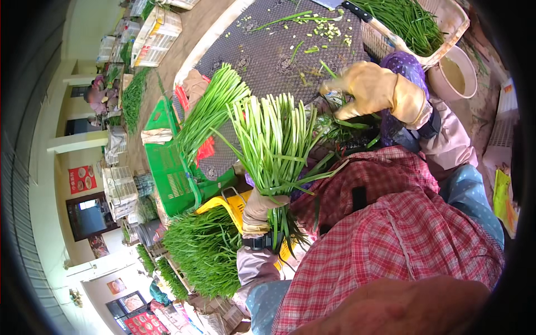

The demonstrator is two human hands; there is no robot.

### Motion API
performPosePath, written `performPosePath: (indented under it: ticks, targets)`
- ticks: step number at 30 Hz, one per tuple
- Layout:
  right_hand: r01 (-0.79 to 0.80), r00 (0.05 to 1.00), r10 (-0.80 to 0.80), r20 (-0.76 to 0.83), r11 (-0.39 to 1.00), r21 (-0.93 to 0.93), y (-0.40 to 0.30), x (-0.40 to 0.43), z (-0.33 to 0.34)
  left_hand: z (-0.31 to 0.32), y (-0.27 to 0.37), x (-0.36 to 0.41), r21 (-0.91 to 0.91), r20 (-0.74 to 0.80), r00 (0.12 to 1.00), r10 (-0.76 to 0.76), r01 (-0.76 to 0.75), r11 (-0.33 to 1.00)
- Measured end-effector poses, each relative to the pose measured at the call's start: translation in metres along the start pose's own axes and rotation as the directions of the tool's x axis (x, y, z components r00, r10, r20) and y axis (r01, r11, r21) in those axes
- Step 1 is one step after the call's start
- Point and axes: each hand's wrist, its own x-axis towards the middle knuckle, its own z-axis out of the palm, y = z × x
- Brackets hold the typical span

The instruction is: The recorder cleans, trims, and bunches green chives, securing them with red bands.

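My gloved left hand (261, 209) is closed around the lower part of a thick bundle of long green stalks, perhaps garlic chives (278, 146), their pale cut ends fanned away from me. My gloved right hand (368, 94), partly blurred, is to the right of the bundle, fingers apart, above loose leaves (349, 121) by my lap. Whether a leaf touches its fingers I cannot tell. A second bundle of stalks (215, 104) lies at the left side of a dark patterned work surface (268, 46), which has chopped pale bits (328, 31) scattered on it.
A knife with a black handle (356, 11) lies by a plastic basket (454, 25) of green stalks at the upper right, near a pail (465, 73). A green crate (167, 167) and a large heap of greens (205, 251) are at the left. People (100, 98) sit farther off.
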Motion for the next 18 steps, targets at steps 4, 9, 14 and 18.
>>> performPosePath:
  ticks: [4, 9, 14, 18]
  targets:
    - [0.047, 0.990, 0.042, -0.137, 0.807, 0.588, -0.024, 0.039, -0.007, 0.001, 0.004, 0.007, 0.113, 0.064, 0.993, 0.103, -0.110, 0.987]
    - [0.064, 0.993, -0.117, -0.008, 0.488, 0.871, -0.012, 0.055, 0.034, 0.006, 0.017, 0.015, 0.425, 0.127, 0.968, 0.217, -0.251, 0.869]
    - [0.007, 0.997, -0.069, 0.034, 0.524, 0.852, -0.013, 0.055, 0.056, -0.010, -0.003, 0.014, 0.276, 0.033, 0.979, 0.203, -0.204, 0.939]
    - [0.060, 0.997, -0.018, -0.071, 0.764, 0.643, -0.007, 0.047, 0.056, 0.004, 0.005, 0.014, 0.257, 0.019, 0.981, 0.195, -0.193, 0.947]
